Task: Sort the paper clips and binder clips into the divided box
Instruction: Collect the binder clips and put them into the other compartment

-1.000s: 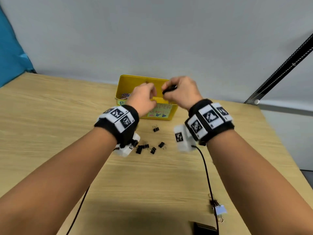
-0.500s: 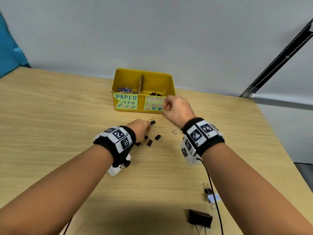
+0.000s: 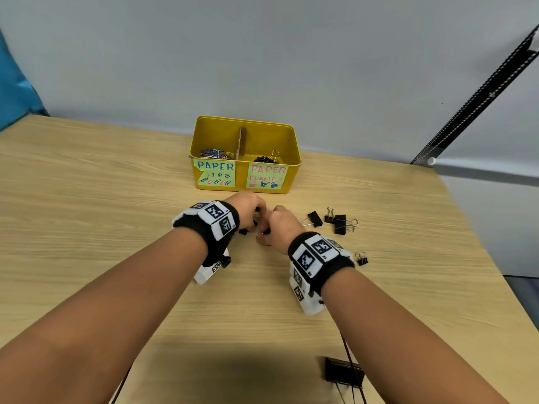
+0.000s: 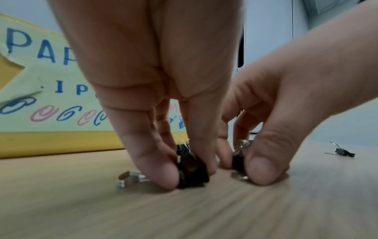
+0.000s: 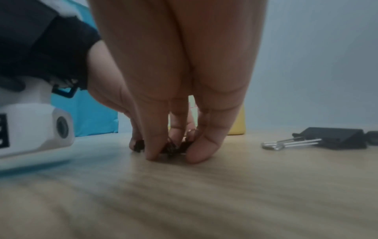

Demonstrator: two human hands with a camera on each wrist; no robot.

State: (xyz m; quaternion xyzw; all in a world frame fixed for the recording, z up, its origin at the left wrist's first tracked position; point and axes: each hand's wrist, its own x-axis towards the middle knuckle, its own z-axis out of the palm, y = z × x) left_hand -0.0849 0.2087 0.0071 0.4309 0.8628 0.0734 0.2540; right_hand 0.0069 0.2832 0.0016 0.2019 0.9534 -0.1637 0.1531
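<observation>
The yellow divided box stands at the back of the table; its left half holds coloured paper clips, its right half black binder clips. Both hands are down on the table just in front of it, side by side. My left hand pinches a small black binder clip against the wood. My right hand pinches another small black binder clip, seen in the left wrist view as a clip between thumb and fingers.
More black binder clips lie to the right of the hands. A large one lies near the front edge by a cable. The wall is close behind the box.
Both hands came down from the box to the table. The left hand now pinches a clip, and the right hand has dropped beside it onto another.
</observation>
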